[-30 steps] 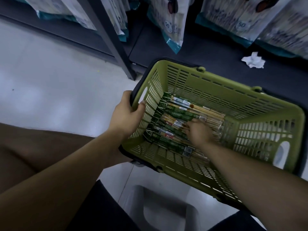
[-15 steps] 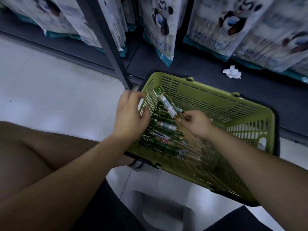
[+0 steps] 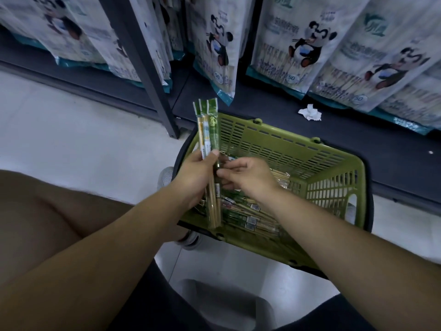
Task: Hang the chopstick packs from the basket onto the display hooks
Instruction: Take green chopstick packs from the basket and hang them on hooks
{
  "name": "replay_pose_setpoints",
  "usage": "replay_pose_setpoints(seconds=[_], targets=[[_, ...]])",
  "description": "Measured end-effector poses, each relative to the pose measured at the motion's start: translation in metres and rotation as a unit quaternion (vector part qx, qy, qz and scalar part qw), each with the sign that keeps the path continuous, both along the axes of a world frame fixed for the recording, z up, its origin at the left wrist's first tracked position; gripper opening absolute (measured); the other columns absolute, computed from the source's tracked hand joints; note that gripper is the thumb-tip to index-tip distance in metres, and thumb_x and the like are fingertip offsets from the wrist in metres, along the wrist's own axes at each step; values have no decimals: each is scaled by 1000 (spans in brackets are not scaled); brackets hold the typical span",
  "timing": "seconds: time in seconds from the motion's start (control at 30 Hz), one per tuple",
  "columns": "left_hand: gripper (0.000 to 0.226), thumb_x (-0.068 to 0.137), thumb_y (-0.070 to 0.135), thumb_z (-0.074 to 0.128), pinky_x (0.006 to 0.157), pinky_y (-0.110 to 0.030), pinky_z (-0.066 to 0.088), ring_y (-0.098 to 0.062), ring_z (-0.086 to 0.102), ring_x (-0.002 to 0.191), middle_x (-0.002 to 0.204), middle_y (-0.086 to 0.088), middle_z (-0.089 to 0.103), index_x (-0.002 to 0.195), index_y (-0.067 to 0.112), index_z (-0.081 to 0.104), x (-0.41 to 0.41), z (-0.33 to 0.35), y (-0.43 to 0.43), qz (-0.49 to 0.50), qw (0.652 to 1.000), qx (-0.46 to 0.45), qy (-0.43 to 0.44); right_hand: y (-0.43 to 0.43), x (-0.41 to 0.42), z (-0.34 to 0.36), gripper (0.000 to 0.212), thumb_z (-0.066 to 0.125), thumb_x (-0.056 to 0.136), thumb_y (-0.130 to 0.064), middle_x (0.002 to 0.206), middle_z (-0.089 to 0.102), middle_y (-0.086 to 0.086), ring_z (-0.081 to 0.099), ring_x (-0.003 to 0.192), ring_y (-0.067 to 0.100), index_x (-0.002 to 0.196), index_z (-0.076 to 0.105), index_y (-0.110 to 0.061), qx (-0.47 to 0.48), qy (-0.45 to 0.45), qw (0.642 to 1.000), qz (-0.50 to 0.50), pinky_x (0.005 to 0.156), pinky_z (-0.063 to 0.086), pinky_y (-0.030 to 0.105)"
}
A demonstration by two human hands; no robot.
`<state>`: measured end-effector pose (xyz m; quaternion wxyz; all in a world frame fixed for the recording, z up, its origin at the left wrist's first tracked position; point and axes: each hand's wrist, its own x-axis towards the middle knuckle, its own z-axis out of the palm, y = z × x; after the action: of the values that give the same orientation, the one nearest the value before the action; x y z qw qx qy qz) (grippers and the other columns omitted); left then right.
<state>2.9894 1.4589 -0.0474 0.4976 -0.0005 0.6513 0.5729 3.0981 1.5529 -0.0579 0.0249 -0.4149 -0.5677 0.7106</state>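
This is a shop aisle. Beyond the left grip (image 3: 195, 177) and right grip (image 3: 248, 177), identical panda bags (image 3: 307, 44), each with a round "50" badge, crowd in rows above a dark shelf (image 3: 262, 120). A grey rack post (image 3: 143, 68) stands beyond and left of the grips. Just under them a green shopping basket (image 3: 286, 149) sits on a pale tiled floor (image 3: 71, 139). It carries barcoded packs (image 3: 238, 216), and the left grip holds more of the same.

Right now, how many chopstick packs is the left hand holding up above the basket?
3. The narrow green-topped clear chopstick packs stand fanned side by side in the left hand, over the green plastic basket; more may hide behind them.
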Motion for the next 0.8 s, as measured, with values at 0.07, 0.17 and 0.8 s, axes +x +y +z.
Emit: replay_pose_setpoints(seconds=[0.07,0.17,0.8], targets=[[18,110,23,46,85,-53,62,-36,75,97,112,-20,73,118,9,55,-13,4,-3,18,999,-7,45,8,3,-12,9,79,86,-8,73,75,1,71,62,11,86,71,-13,42,-46,998,14,56,56,22],[16,110,26,46,63,-36,62,-28,76,72,94,-11,76,118,13,53,-32,7,-9,3,994,-2,113,27,22,-50,7,76,90,-16,86,72,-3,68,75,12,89,71,-21,189,-151,962,127,65,52,23],[13,107,27,53,54,-32,56,-25,71,63,84,-9,71,109,14,57,-30,-18,-11,-10,988,-19,155,-3,67,-159,29,78,85,-35,110,67,0,62,99,21,111,68,-27,248,-290,807,451,81,51,33]])
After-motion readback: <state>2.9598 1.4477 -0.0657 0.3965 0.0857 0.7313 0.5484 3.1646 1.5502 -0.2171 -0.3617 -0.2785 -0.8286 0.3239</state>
